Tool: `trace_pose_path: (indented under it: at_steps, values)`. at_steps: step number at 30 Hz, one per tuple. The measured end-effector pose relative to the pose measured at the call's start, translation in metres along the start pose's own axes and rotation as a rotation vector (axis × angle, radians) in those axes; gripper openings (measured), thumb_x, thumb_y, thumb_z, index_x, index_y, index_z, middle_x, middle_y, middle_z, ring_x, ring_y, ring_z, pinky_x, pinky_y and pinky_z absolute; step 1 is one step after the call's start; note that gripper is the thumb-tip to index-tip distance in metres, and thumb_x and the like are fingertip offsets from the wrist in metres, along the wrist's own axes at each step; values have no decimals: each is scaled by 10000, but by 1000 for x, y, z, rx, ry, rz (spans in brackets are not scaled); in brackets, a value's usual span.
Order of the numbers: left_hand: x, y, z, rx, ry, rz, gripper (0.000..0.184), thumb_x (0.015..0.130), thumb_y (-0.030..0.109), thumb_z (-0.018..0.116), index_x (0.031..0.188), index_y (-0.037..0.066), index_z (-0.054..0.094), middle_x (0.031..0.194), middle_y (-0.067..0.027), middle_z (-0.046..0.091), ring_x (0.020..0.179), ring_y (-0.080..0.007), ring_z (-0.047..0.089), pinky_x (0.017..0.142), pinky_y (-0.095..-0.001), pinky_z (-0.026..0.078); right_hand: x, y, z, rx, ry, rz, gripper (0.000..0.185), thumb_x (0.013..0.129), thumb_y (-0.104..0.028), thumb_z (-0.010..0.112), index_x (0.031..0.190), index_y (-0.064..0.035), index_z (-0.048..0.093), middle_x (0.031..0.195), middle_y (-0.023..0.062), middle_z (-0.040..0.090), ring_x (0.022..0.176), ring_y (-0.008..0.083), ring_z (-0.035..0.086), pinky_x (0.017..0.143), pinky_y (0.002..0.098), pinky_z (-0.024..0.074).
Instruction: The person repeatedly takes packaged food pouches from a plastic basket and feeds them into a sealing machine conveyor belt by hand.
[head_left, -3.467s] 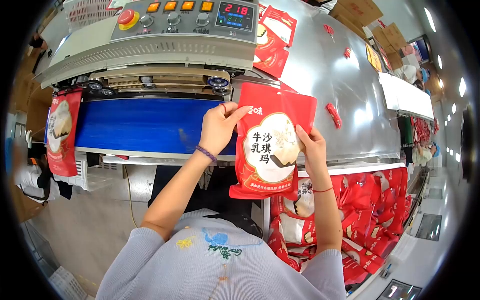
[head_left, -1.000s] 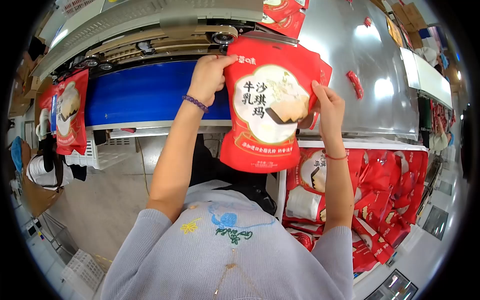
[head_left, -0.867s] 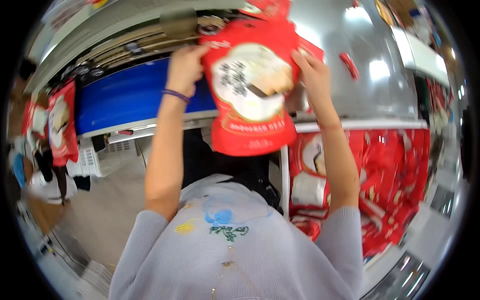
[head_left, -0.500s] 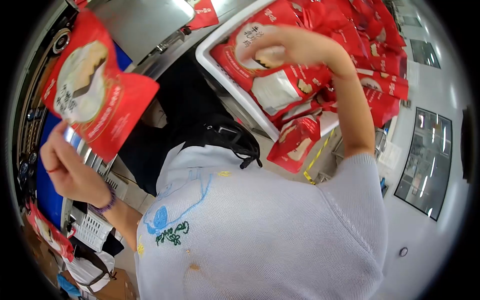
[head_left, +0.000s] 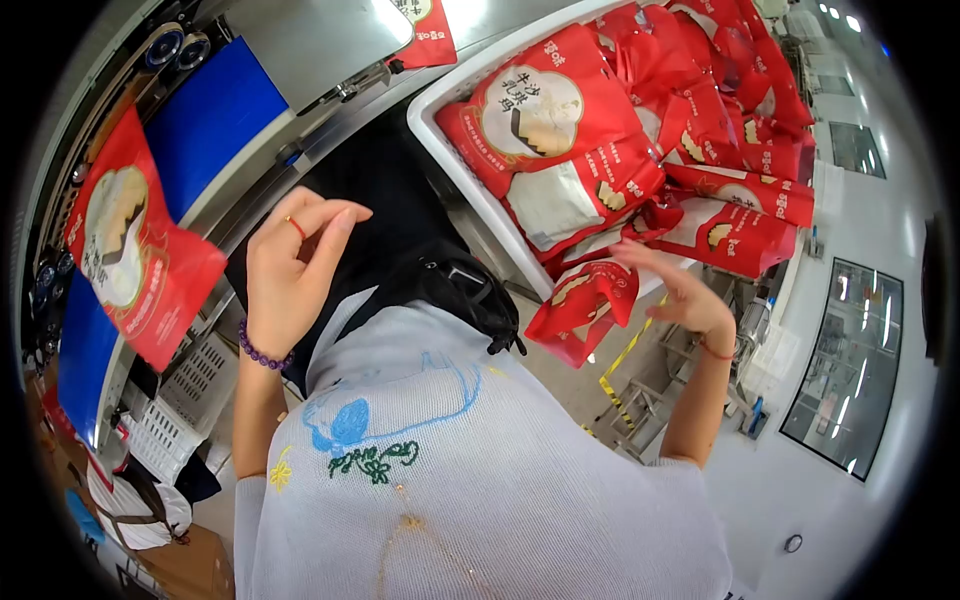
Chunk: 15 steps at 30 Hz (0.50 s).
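Nearest, the wearer's grey knit shirt [head_left: 440, 500] bears stitched blue, green and yellow figures; the left hand [head_left: 300, 265], with a purple beaded bracelet [head_left: 265, 352] at the wrist, is raised before the dark trousers [head_left: 370, 170], fingers loosely curled, thumb tip close to forefinger; whether these tips touch cannot be told; the right hand [head_left: 685, 295] is spread, its fingertips at the loose red bag [head_left: 595, 300] that overhangs the near edge of the white crate [head_left: 424, 112]; contact cannot be confirmed; the crate is heaped with red bags [head_left: 540, 105], one of them lying label up; to the left, a printed red bag [head_left: 140, 240] stands tilted in front of the blue belt [head_left: 215, 125], top edge towards the machine rollers [head_left: 165, 45], well apart from the left hand; beyond the trousers, a further red pouch [head_left: 428, 35] lies on the metal worktop [head_left: 290, 50]; at lower left are a white basket [head_left: 160, 440], a person in white [head_left: 145, 520] and a cardboard box [head_left: 205, 565]; farthest right, a dark-framed window [head_left: 845, 365] is set in the pale wall [head_left: 880, 215]
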<state>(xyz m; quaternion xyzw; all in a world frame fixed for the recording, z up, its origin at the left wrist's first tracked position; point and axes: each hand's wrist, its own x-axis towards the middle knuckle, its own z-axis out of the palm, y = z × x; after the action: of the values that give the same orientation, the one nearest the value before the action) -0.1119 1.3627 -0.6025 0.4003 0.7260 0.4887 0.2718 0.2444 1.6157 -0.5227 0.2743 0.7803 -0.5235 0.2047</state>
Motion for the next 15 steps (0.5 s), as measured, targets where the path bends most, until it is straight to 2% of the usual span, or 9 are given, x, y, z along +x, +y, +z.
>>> trace_pose_path:
  at_steps: [1, 2, 3, 5, 6, 9, 10, 11, 15]
  values:
    - [-2, -7, 1, -46, -25, -61, 136, 942, 73, 593, 950, 6, 711, 786, -2, 521, 678, -49, 474, 565, -196, 345, -5, 0, 7, -62, 4, 26, 805, 618, 93, 650, 1382, -118, 510, 1503, 71, 412, 1455, 277, 246, 1189, 455, 160]
    - [-4, -12, 5, -94, -53, -123, 144, 946, 81, 590, 952, 7, 713, 796, 1, 521, 686, -45, 483, 569, -191, 358, -4, 4, 24, -184, 101, 63, 679, 658, 82, 656, 1298, -132, 590, 1393, 71, 536, 1386, 272, 381, 1178, 480, 190]
    - [-5, -16, 11, -102, -48, -119, 144, 946, 81, 590, 952, 7, 713, 796, 1, 521, 686, -45, 483, 569, -191, 358, 0, 20, 36, -195, 103, 65, 679, 658, 82, 656, 1298, -132, 590, 1393, 71, 536, 1386, 272, 381, 1178, 480, 190]
    - [-2, -24, 22, -224, -84, -108, 148, 947, 73, 584, 965, 8, 715, 825, 2, 523, 705, -48, 503, 596, -191, 390, 14, 45, 53, -278, 383, 6, 505, 696, 68, 665, 1168, -112, 666, 1197, 61, 663, 1218, 252, 555, 1162, 485, 234]
    - [-1, -30, 28, -277, -114, -77, 148, 945, 55, 577, 987, 13, 713, 849, -2, 520, 708, -51, 508, 619, -189, 408, 22, 40, 52, -360, 478, -97, 343, 714, 73, 667, 1029, -60, 700, 1029, 74, 711, 1009, 232, 657, 1062, 425, 394]
    - [6, -27, 30, -309, -260, 53, 425, 820, 20, 687, 1237, 64, 618, 1117, -56, 590, 972, -134, 604, 714, -225, 479, 48, -14, 41, -293, 613, -163, 284, 716, 96, 655, 961, -38, 706, 986, 99, 712, 923, 242, 672, 900, 346, 499]
    - [11, -33, 31, -280, -315, 160, 619, 759, 31, 731, 1343, 88, 536, 1277, -88, 557, 1157, -200, 563, 850, -284, 497, 59, -29, 36, -282, 655, -267, 272, 711, 124, 636, 939, -10, 700, 924, 111, 708, 839, 234, 672, 761, 292, 519]
    - [12, -33, 31, -324, -345, 171, 665, 774, 79, 754, 1383, 87, 488, 1356, -115, 500, 1214, -243, 524, 950, -315, 472, 70, -47, 31, -262, 744, -305, 293, 707, 139, 618, 962, 13, 690, 883, 97, 702, 799, 198, 658, 756, 280, 510]
    - [31, -19, 27, -405, -213, 259, 464, 818, 119, 757, 1241, 11, 599, 1259, -135, 598, 1117, -204, 584, 946, -298, 466, 134, -107, 9, -158, 792, -374, 242, 774, 108, 640, 998, 31, 688, 870, 53, 696, 803, 82, 607, 720, 224, 487]
